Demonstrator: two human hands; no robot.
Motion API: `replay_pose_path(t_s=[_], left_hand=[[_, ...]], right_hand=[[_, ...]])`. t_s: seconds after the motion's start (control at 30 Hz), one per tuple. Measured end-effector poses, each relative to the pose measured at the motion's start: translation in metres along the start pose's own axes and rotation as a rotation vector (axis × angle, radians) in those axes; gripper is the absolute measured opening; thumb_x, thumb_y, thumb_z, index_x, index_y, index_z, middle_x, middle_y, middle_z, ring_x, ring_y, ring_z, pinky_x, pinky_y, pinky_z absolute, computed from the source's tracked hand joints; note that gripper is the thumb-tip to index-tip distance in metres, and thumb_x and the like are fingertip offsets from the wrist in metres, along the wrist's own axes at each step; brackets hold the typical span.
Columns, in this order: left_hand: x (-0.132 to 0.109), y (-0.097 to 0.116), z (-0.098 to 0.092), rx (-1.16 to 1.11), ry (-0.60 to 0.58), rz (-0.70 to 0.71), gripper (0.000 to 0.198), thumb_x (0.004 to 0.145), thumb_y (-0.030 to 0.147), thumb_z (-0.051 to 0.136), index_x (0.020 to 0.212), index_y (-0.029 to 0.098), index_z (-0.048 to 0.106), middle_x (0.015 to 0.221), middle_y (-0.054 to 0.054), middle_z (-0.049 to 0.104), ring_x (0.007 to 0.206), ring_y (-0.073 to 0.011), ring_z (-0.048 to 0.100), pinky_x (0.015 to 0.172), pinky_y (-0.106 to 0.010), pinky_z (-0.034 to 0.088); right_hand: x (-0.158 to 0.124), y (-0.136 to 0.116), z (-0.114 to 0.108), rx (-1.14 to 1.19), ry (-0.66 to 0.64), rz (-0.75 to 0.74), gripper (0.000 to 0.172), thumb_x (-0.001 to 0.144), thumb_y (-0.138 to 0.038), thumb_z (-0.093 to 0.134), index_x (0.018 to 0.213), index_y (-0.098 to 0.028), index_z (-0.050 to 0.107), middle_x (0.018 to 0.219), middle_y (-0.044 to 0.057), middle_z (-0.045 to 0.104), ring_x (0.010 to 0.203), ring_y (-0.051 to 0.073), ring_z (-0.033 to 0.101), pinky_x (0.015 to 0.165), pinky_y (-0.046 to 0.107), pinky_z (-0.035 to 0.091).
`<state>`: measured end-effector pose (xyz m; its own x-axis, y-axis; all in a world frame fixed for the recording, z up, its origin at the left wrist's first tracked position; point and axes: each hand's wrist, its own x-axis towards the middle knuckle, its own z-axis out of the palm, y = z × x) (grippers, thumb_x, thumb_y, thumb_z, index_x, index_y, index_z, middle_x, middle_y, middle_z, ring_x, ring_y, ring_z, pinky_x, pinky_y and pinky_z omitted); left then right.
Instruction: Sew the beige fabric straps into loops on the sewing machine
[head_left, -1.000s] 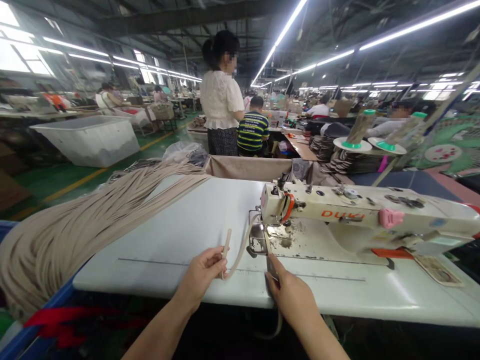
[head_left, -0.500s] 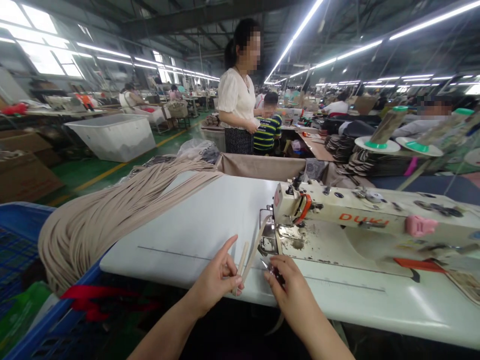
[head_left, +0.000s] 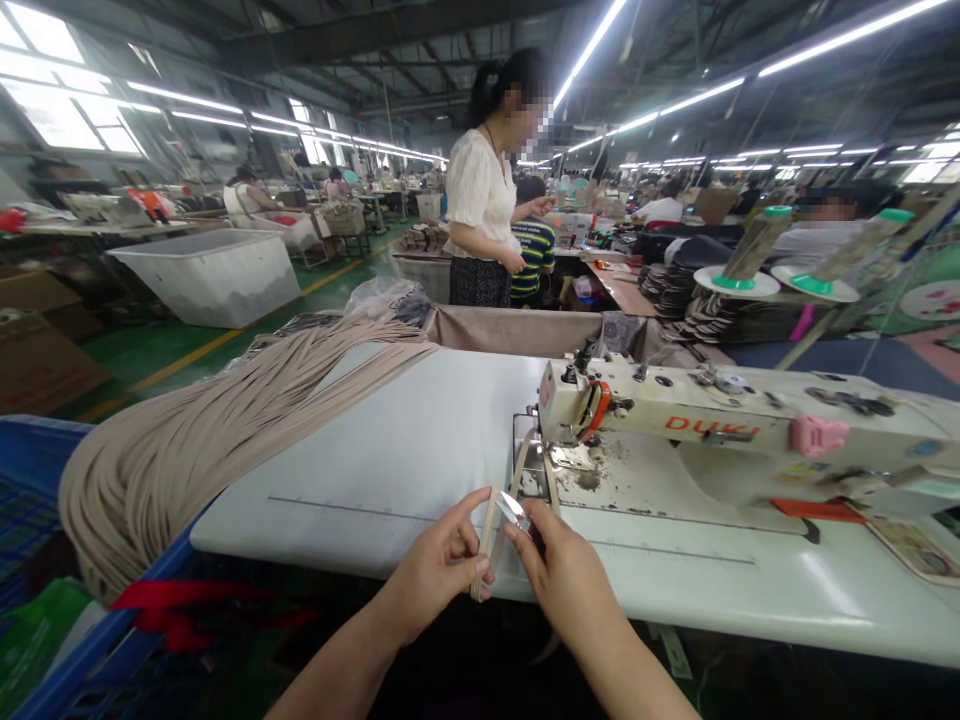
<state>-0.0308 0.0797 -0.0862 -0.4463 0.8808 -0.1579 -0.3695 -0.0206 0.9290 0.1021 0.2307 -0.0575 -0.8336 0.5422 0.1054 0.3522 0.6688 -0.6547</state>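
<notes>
My left hand [head_left: 439, 570] pinches a folded beige strap [head_left: 486, 540] at the near edge of the white sewing table [head_left: 405, 450]. The strap runs up to the needle of the cream sewing machine [head_left: 720, 430]. My right hand [head_left: 562, 575] is closed on small metal thread snips [head_left: 514, 508], whose blades sit against the strap just above my left thumb. Both hands are close together in front of the machine's needle plate.
A thick bundle of beige straps [head_left: 195, 440] lies across the table's left side and hangs over a blue crate [head_left: 45, 560]. Thread cones [head_left: 750, 250] stand behind the machine. A person in a white blouse [head_left: 487, 190] stands beyond the table, with other workers seated farther back.
My right hand has brought the snips up and left to the strap. My left hand's forefinger has curled back onto the strap. The standing person has turned.
</notes>
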Motion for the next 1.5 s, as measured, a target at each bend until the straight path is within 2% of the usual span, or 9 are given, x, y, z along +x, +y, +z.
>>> replay_pose_path(t_s=[0.3,0.47,0.57,0.8,0.97,1.1,1.2,1.3,1.5], left_hand=[[-0.002,-0.005,0.005,-0.042,0.010,-0.012,0.070,0.077,0.038,0.087,0.141,0.032,0.059,0.105,-0.002,0.055,0.075,-0.0171,0.068,0.069,-0.035,0.058],[-0.002,-0.005,0.007,0.020,-0.038,-0.065,0.080,0.083,0.045,0.081,0.151,0.020,0.046,0.078,-0.003,0.069,0.066,-0.0181,0.066,0.071,-0.035,0.055],[-0.002,-0.004,0.008,0.011,-0.022,-0.068,0.078,0.082,0.045,0.081,0.148,0.019,0.047,0.075,-0.003,0.070,0.064,-0.0183,0.066,0.070,-0.035,0.055],[0.003,-0.008,0.007,0.096,0.109,-0.033,0.071,0.081,0.043,0.080,0.140,0.016,0.053,0.076,-0.003,0.068,0.066,-0.0194,0.067,0.065,-0.034,0.059],[0.010,-0.013,0.000,0.347,0.310,0.137,0.054,0.084,0.050,0.073,0.128,0.020,0.067,0.103,-0.007,0.063,0.059,-0.0147,0.064,0.053,-0.031,0.060],[0.006,-0.005,0.000,0.300,0.169,0.061,0.054,0.091,0.059,0.063,0.124,0.017,0.070,0.087,-0.005,0.065,0.058,-0.0159,0.064,0.058,-0.031,0.060],[0.002,0.001,0.005,0.174,0.075,-0.001,0.056,0.090,0.060,0.065,0.128,0.018,0.067,0.096,-0.006,0.066,0.067,-0.0173,0.065,0.062,-0.032,0.060],[0.000,0.003,0.010,0.077,0.065,-0.013,0.063,0.088,0.058,0.070,0.138,0.021,0.059,0.100,-0.006,0.064,0.070,-0.0169,0.065,0.062,-0.032,0.060],[-0.002,0.005,0.015,0.035,0.034,-0.052,0.061,0.088,0.058,0.071,0.134,0.018,0.060,0.099,-0.006,0.063,0.068,-0.0148,0.065,0.062,-0.031,0.059]], right_hand=[[0.002,-0.003,0.006,0.014,-0.006,0.024,0.033,0.105,-0.046,0.042,0.120,-0.024,0.061,0.091,0.005,0.075,0.080,0.024,0.071,0.067,0.030,0.044],[0.004,-0.005,0.011,0.045,0.012,0.037,0.029,0.104,-0.046,0.042,0.113,-0.026,0.061,0.085,0.002,0.073,0.077,0.023,0.070,0.064,0.029,0.042],[0.005,-0.003,0.013,0.138,0.031,0.036,0.031,0.104,-0.048,0.041,0.108,-0.025,0.061,0.083,0.002,0.072,0.074,0.021,0.068,0.065,0.028,0.044],[0.005,0.001,0.008,0.302,0.129,0.067,0.032,0.102,-0.053,0.046,0.100,-0.024,0.060,0.078,-0.001,0.065,0.071,0.017,0.062,0.066,0.026,0.046],[0.003,0.001,0.006,0.222,0.092,0.062,0.036,0.103,-0.055,0.045,0.087,-0.024,0.055,0.076,-0.001,0.062,0.072,0.018,0.059,0.067,0.028,0.043],[0.001,-0.001,0.006,0.099,0.008,0.039,0.035,0.103,-0.053,0.042,0.086,-0.024,0.054,0.078,0.001,0.065,0.072,0.019,0.060,0.066,0.029,0.039],[-0.001,-0.004,0.006,0.067,-0.029,0.025,0.034,0.104,-0.050,0.041,0.086,-0.025,0.054,0.078,0.000,0.066,0.071,0.019,0.061,0.065,0.029,0.038],[-0.001,-0.004,0.005,0.047,-0.032,0.041,0.033,0.104,-0.049,0.040,0.086,-0.025,0.055,0.079,0.001,0.067,0.072,0.019,0.062,0.065,0.029,0.037],[0.002,0.001,0.005,0.025,0.024,0.081,0.038,0.105,-0.055,0.036,0.087,-0.026,0.053,0.077,0.001,0.066,0.069,0.021,0.061,0.064,0.030,0.036]])
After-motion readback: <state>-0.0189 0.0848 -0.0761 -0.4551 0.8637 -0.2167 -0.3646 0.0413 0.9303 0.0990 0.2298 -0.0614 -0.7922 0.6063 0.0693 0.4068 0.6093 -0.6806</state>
